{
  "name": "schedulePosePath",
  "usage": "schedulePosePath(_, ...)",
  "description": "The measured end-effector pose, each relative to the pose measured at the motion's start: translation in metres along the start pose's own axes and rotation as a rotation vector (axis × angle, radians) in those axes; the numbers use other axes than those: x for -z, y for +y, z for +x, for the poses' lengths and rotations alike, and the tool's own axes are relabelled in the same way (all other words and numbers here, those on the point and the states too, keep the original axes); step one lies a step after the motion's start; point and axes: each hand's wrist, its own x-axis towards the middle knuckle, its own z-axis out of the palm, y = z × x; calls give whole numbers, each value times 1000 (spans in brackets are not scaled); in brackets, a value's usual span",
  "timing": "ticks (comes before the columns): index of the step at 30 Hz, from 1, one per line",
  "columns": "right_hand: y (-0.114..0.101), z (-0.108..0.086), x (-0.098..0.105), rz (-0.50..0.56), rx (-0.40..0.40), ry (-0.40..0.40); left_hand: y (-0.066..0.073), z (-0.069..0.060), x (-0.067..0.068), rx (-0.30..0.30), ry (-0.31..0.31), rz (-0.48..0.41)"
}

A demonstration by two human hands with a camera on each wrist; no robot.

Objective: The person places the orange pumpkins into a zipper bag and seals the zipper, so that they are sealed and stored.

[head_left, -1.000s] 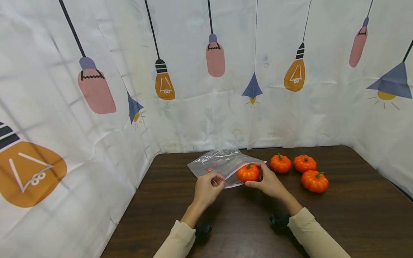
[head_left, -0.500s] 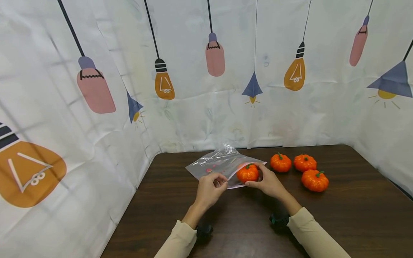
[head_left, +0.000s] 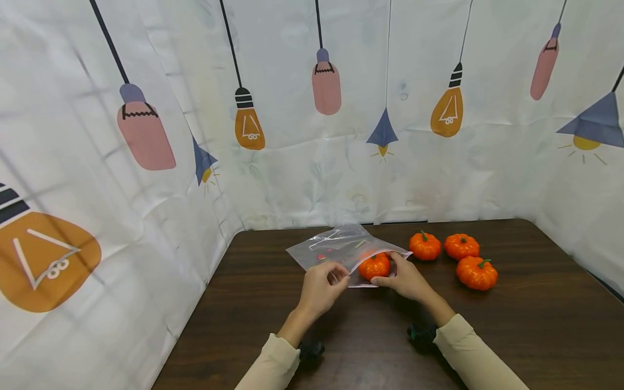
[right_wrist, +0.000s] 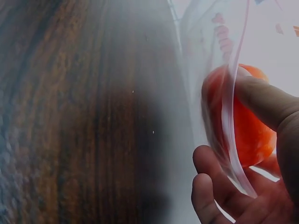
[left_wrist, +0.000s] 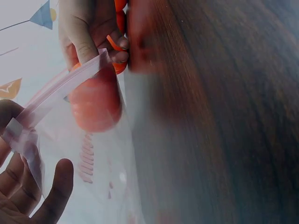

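Observation:
A clear zip bag (head_left: pixel 336 244) with pinkish-red print lies at the middle of the table, its mouth facing the person. My left hand (head_left: pixel 319 290) pinches the bag's edge at the left of the mouth. An orange toy pumpkin (head_left: pixel 374 268) sits in the mouth, held by my right hand (head_left: pixel 410 280). In the left wrist view the pumpkin (left_wrist: pixel 96 105) shows through the film. From the right wrist, the zip strip (right_wrist: pixel 229 107) crosses in front of the pumpkin (right_wrist: pixel 254 133), and my right thumb lies on it inside the bag.
Three more orange pumpkins stand to the right: one near the bag (head_left: pixel 425 246), one behind (head_left: pixel 461 246) and one in front (head_left: pixel 476 273). The dark wooden table (head_left: pixel 361 346) meets a white curtain (head_left: pixel 292 184) printed with lamps at its back and sides.
My left hand has shifted slightly right with the bag's edge. The upper edge of the mouth now reaches further over the pumpkin and my right fingers. The other pumpkins have not moved.

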Motion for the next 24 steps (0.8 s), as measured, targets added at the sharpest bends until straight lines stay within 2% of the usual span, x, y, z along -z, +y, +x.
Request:
schedulePosePath(6, 3, 1, -2, 5, -7, 7, 2, -1, -1, -37, -15, -5)
schedulePosePath(12, 5, 1, -3, 7, -15, -1, 2, -2, -2, -49, -36, 10)
schedulePosePath(19, 7, 2, -2, -6, -51, -20, 5, -1, -2, -24, -47, 25)
schedulePosePath(24, 8, 3, -2, -9, -61, -32, 7, -1, -2, -14, -18, 23)
